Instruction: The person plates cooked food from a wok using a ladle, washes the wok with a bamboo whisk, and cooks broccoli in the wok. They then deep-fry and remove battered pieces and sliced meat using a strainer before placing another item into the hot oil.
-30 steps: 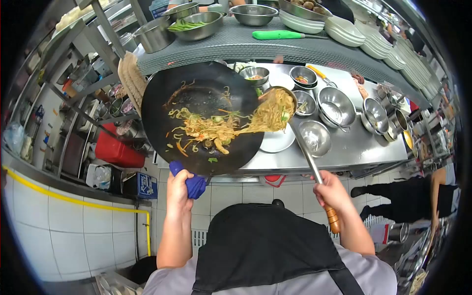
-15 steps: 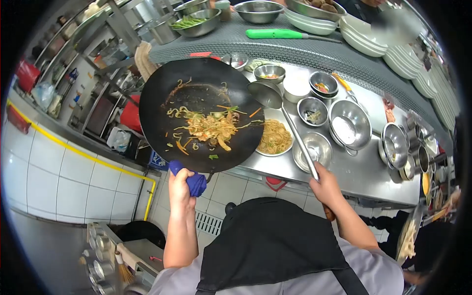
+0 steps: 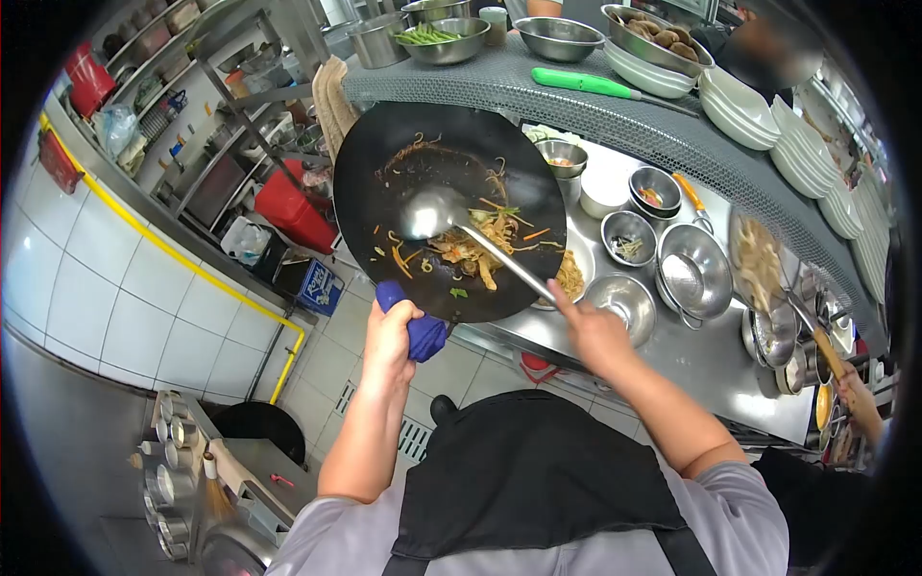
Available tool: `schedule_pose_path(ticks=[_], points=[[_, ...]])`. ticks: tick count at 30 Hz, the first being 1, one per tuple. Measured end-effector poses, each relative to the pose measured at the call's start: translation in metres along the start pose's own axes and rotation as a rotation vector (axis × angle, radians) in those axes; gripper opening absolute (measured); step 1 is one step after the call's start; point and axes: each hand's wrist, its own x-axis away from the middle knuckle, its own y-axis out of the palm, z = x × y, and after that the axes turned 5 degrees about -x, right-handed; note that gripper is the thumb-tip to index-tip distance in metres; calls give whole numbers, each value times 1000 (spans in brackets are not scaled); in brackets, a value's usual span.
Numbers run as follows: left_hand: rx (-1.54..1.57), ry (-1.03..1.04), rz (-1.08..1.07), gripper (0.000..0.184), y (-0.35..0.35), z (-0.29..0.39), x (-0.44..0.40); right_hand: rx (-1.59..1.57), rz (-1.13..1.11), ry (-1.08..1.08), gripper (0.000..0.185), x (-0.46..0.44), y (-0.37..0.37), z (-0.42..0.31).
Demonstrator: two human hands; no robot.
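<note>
My right hand is closed round the handle of the long steel ladle, and I have just swung its round bowl from the rim beside the plate back over the big black wok. A second ago that bowl held noodles above the plate; now it sits next to the yellow noodles mixed with vegetable strips left in the wok. I can't tell whether it touches the metal.

A heap of plain-looking yellow noodles lies on the round white plate, partly hidden by the wok's edge. I judge the serving only partly moved across.

My left hand grips the wok's edge through a folded blue cloth, as before, keeping it tilted beside the stainless-steel table.
</note>
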Motion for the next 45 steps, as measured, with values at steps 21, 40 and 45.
schedule_pose_path(ticks=[21, 40, 45], points=[[-2, -4, -17, 28, -5, 5, 1, 276, 172, 69, 76, -1, 13, 56], [-27, 98, -19, 24, -5, 8, -22, 11, 190, 102, 74, -8, 15, 2], [15, 28, -6, 23, -5, 13, -18, 56, 110, 61, 72, -36, 35, -4]])
